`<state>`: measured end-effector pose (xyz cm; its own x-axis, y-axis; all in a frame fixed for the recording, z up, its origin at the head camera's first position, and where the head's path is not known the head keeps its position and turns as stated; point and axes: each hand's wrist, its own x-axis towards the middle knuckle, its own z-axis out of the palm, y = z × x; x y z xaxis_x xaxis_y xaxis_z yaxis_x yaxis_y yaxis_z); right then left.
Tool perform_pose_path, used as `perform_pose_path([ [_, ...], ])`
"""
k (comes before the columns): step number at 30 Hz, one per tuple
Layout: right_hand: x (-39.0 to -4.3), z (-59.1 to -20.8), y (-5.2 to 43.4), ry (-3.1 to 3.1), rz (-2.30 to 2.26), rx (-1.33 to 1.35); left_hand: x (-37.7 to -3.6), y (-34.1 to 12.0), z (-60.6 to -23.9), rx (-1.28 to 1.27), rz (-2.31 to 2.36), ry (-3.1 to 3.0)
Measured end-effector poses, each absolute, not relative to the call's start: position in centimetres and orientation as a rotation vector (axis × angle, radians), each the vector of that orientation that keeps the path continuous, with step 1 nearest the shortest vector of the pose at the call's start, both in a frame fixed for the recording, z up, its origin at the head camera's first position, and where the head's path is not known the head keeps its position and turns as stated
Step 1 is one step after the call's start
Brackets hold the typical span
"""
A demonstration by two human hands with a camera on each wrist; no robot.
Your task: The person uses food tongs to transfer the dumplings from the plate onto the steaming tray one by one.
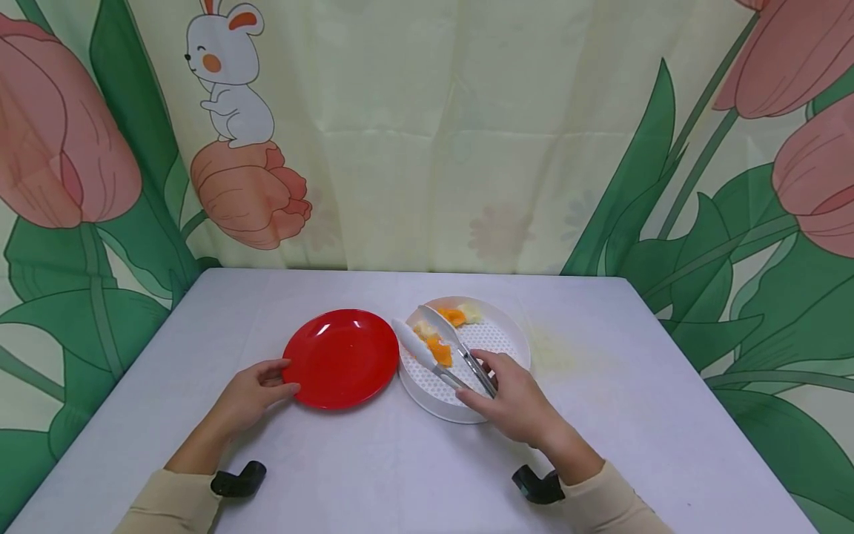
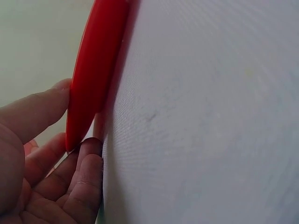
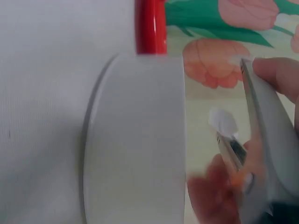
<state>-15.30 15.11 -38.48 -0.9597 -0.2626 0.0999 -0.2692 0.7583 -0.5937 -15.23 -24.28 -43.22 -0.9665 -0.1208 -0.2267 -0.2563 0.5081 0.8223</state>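
A red plate (image 1: pixel 341 359) lies on the left of the white-covered table. My left hand (image 1: pixel 252 400) holds its left rim, the thumb (image 2: pixel 49 105) on the upper side and fingers (image 2: pixel 58 179) at the edge and beneath. In my right hand (image 1: pixel 514 397) is a pair of tongs (image 1: pixel 460 345) with metal arms and pale tips. The tongs are spread over a round white basket (image 1: pixel 514 341) with a perforated base. Orange pieces (image 1: pixel 439 350) and pale yellowish pieces (image 1: pixel 470 312) lie inside it, one orange piece close to the tongs' tips; whether they touch cannot be told.
The plate and basket stand side by side, almost touching. A faint yellow stain (image 1: pixel 554 352) marks the tablecloth (image 1: pixel 600 445) right of the basket. Behind the table hangs a curtain (image 1: pixel 434 133) printed with tulips and a rabbit.
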Motion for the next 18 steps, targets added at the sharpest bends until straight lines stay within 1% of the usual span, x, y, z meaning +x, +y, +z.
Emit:
perform_pose_path([
  [8, -14.3, -39.0, 12.7, -2.845, 0.919, 0.646, -15.1, -24.2, -43.2, -0.330, 1.447, 2.613],
  [18, -13.5, -39.5, 10.0, -2.845, 1.032, 0.748, -15.0, -24.1, -43.0, -0.324, 1.443, 2.619],
])
